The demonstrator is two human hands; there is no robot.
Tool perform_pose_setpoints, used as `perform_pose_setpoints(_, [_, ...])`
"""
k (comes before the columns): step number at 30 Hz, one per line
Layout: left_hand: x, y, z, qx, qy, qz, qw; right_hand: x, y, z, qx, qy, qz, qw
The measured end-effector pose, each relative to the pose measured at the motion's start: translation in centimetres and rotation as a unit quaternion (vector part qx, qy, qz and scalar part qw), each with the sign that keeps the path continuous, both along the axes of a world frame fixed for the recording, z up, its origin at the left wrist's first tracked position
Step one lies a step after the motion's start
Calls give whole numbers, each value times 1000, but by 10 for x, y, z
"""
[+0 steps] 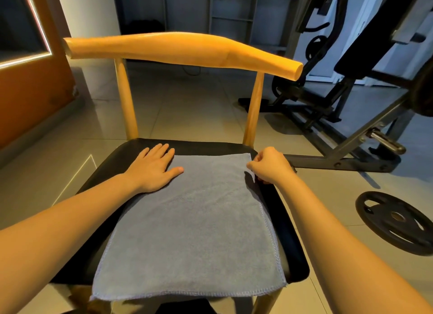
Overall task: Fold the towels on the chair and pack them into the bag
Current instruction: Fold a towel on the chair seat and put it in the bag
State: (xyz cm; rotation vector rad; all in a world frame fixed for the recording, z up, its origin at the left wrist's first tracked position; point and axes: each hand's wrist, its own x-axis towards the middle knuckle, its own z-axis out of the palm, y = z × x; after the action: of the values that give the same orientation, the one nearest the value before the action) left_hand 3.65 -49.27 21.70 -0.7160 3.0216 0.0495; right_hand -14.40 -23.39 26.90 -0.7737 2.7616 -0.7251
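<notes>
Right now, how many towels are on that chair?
1. A grey-blue towel lies spread on the chair's black seat; the left hand rests flat on its far left corner, the right hand pinches its far right edge. Another could be hidden underneath.

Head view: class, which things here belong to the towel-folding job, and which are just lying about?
Job: grey towel; chair; left hand, flat at the towel's edge; right hand, pinching its edge. No bag in view.
Lying about: weight plate on the floor; gym machine.
</notes>
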Motion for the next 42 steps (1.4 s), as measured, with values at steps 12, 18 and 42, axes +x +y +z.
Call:
perform_pose_setpoints(12, [16, 25, -3, 35, -32, -31, 998, 27, 12, 9, 270, 168, 92, 944])
perform_pose_setpoints(18, [7, -23, -5, 53, 38, 84, 994, 2, -19, -26, 39, 123, 118, 985])
perform_pose_setpoints(42, [15, -65, 35, 365, 261, 253, 857, -43, -39, -12, -307, -244, -112, 913])
